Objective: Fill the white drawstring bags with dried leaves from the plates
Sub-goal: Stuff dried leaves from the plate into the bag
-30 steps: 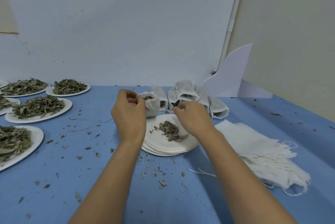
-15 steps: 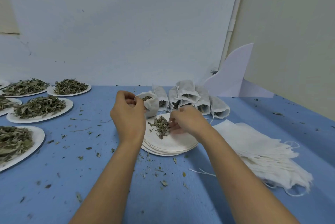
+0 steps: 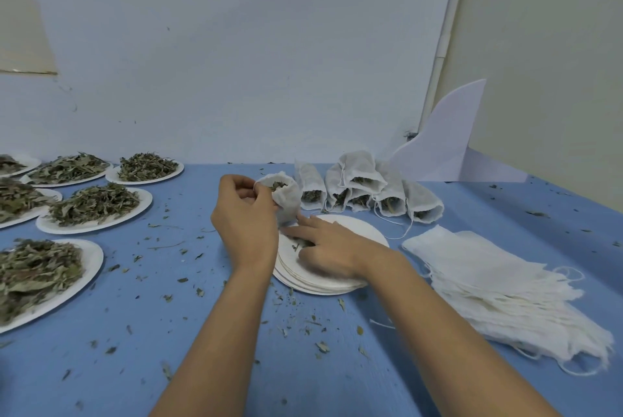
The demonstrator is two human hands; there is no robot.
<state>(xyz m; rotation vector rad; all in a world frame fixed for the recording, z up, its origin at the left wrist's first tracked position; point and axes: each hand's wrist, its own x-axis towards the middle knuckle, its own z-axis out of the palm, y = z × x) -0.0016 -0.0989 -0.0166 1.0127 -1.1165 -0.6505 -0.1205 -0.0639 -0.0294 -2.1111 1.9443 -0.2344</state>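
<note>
My left hand (image 3: 244, 217) pinches the rim of a white drawstring bag (image 3: 285, 199), holding its mouth open; dried leaves show inside. My right hand (image 3: 328, 244) lies on the stack of white plates (image 3: 357, 231) in front of me, fingers spread over a small heap of dried leaves (image 3: 301, 244) and partly hiding it. Several filled bags (image 3: 364, 185) lean in a pile behind the plates. A stack of flat empty bags (image 3: 499, 285) lies to the right.
Several white plates heaped with dried leaves (image 3: 92, 206) stand at the left on the blue table (image 3: 168, 332). Leaf crumbs are scattered over the table. A white curved board (image 3: 445, 136) leans in the back corner against the wall.
My right hand has dropped from the bag's mouth onto the plate and now covers the leaf heap. The left hand keeps hold of the open bag, barely moved.
</note>
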